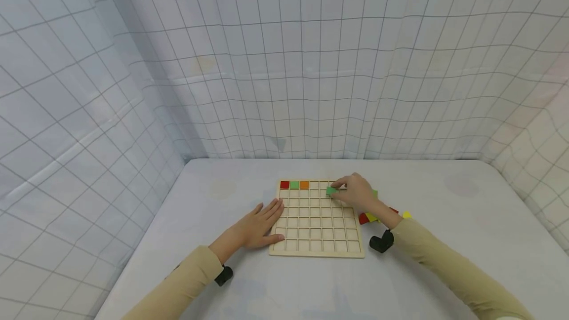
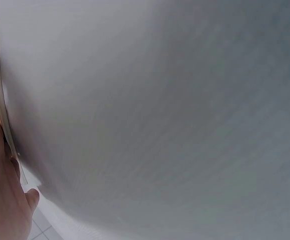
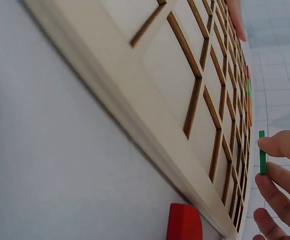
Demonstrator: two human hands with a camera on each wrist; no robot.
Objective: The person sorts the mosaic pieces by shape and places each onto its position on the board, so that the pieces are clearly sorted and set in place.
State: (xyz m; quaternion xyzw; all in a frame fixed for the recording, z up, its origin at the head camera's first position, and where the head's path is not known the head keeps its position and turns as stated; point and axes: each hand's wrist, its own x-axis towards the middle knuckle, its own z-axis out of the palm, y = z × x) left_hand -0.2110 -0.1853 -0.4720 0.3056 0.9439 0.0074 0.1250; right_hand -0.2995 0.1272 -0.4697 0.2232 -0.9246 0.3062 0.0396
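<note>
A wooden grid board [image 1: 316, 254] with square cells lies on the white table. Red [image 1: 285, 184], light green [image 1: 294, 184] and orange [image 1: 304, 184] square tiles sit side by side in its far row, from the left corner. My right hand [image 1: 357, 192] pinches a green tile [image 1: 331, 190] between thumb and fingers, over the far right part of the board. In the right wrist view that green tile [image 3: 262, 152] is held on edge, above the board surface. My left hand [image 1: 259, 227] rests with fingers extended on the board's left edge; the left wrist view shows only part of it.
Several loose tiles, red [image 1: 363, 219] and yellow [image 1: 371, 217] among them, lie right of the board, partly behind the right forearm. Another yellow tile [image 1: 407, 215] lies farther right. White sheets with a dark grid surround the table. Each wrist carries a black device [image 1: 381, 241].
</note>
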